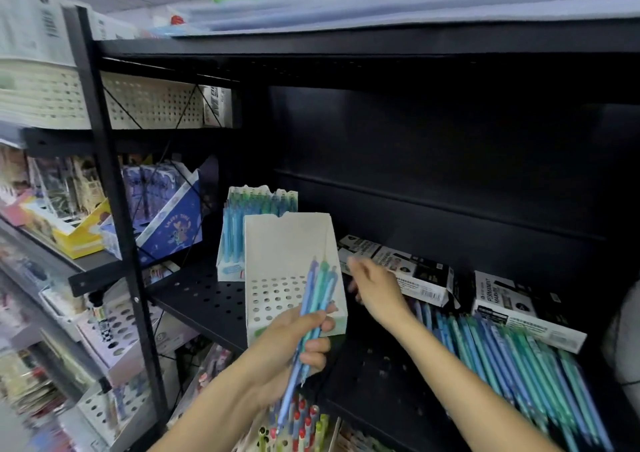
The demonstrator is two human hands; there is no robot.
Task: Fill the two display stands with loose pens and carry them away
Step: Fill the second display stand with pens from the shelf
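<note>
A white display stand (pixel 280 250) with a holed top stands empty on the black perforated shelf (pixel 207 299). Behind it on the left is a second stand (pixel 242 230), filled with blue and green pens. My left hand (pixel 294 344) grips a small bunch of blue and teal pens (pixel 313 306) just in front of the empty stand. My right hand (pixel 375 287) hovers to the right of that stand with relaxed fingers, holding nothing. A heap of loose blue and green pens (pixel 512 358) lies on the shelf at the right.
Boxes of permanent markers (pixel 415 275) lie behind the loose pens. To the left, a neighbouring rack holds a blue box (pixel 166 223) and a yellow box (pixel 79 233). Lower shelves carry more holed stands (pixel 121 334) and red-capped pens (pixel 301 424).
</note>
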